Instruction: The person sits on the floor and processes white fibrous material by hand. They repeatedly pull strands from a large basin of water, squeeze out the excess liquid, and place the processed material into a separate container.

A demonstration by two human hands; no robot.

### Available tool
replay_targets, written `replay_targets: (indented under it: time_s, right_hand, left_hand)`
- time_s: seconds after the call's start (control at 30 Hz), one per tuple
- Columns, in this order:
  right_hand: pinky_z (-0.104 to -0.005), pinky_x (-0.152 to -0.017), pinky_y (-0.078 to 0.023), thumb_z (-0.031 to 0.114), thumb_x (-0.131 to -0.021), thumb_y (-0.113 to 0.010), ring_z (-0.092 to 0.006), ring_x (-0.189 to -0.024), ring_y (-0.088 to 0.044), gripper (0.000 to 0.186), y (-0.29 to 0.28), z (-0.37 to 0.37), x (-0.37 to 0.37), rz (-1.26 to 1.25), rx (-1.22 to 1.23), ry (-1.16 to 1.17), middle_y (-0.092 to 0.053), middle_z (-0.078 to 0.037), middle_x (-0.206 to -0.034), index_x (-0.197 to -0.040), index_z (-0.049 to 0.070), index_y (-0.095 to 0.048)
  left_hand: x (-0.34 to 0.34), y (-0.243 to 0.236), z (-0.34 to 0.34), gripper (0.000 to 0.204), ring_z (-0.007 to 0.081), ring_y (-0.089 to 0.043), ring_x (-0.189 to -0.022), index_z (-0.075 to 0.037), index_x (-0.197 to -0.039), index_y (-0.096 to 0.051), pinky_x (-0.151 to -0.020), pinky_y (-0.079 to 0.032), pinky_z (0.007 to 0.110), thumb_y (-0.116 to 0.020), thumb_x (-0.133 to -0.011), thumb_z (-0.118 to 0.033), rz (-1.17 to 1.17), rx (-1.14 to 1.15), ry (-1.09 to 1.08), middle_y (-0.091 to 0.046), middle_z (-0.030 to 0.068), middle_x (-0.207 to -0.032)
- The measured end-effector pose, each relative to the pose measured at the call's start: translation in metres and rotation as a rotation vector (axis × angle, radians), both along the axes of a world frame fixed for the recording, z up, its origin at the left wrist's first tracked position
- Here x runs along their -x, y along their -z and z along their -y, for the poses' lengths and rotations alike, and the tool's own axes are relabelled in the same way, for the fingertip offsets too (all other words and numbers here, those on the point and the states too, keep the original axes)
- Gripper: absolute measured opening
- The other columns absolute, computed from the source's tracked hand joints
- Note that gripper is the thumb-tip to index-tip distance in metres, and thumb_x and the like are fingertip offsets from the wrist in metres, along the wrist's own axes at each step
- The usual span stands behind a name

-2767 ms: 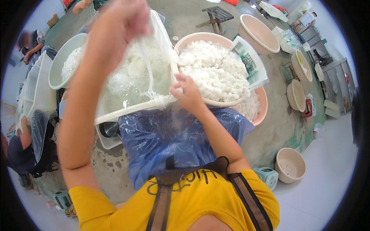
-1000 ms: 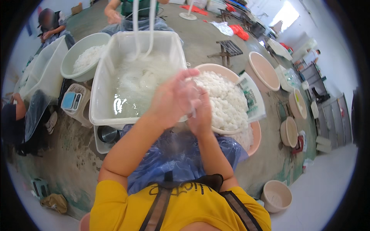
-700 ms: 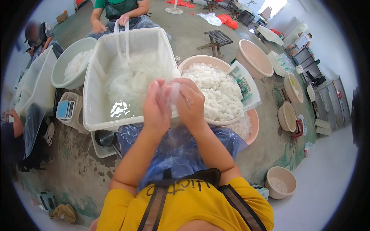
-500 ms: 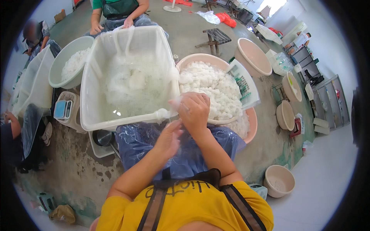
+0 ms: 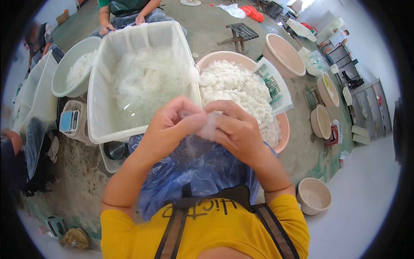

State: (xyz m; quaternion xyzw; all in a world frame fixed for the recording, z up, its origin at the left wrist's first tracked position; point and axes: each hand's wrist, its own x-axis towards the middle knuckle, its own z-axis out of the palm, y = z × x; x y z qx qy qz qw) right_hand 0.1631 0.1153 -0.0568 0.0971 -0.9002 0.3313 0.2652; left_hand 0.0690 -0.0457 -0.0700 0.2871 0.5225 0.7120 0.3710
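Note:
My left hand (image 5: 172,125) and my right hand (image 5: 238,128) are close together in front of me, over my blue plastic apron (image 5: 189,181). Between them stretches a small wet tuft of white silk floss (image 5: 209,126), pinched by the fingers of both hands. Just beyond my left hand stands a large white tub (image 5: 95,108) of cloudy, foamy water with pale floss afloat in it. To its right, past my right hand, a pink basin (image 5: 210,58) is heaped with white silk cocoons (image 5: 230,82), though my fingers hide its near part.
A printed white sheet (image 5: 276,88) leans in the cocoons. At left are a pale green basin (image 5: 58,80) of white material and a scale (image 5: 69,121). Across the tub sits a person (image 5: 129,11). A stool (image 5: 239,36) and empty basins (image 5: 314,196) stand around the floor.
My hands have come up nearer and drawn apart, with the silk tuft now pulled between them. Before, they were together by the tub's near right corner. The person across has shifted their hands along the rim.

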Motion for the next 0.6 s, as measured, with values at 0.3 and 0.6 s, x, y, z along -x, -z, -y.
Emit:
replay_targets:
  time_s: [0.3,0.6]
  right_hand:
    - [-0.032,-0.067,-0.047,0.015,-0.088,-0.051,-0.0202,-0.079,-0.06,0.011,0.004,0.005,0.002,-0.026,0.771,0.054,-0.061,-0.007,-0.092,-0.092,0.005,-0.051]
    - [-0.018,-0.038,-0.021,0.022,-0.094,-0.04,-0.0034,-0.048,-0.03,0.016,0.043,-0.016,0.037,0.013,1.847,-0.048,-0.054,0.003,-0.073,-0.095,0.008,-0.048]
  left_hand:
    - [-0.011,0.036,-0.028,0.034,0.0135,-0.051,-0.079,-0.003,-0.095,-0.054,-0.072,-0.039,0.028,-0.042,-0.089,-0.034,0.25,-0.188,0.029,-0.054,0.0038,-0.087]
    - [0.017,0.086,-0.025,0.012,0.0374,-0.053,-0.079,0.001,-0.081,-0.052,-0.069,-0.043,0.043,-0.042,-0.08,-0.005,-1.076,-0.008,-0.366,-0.056,0.0204,-0.086]
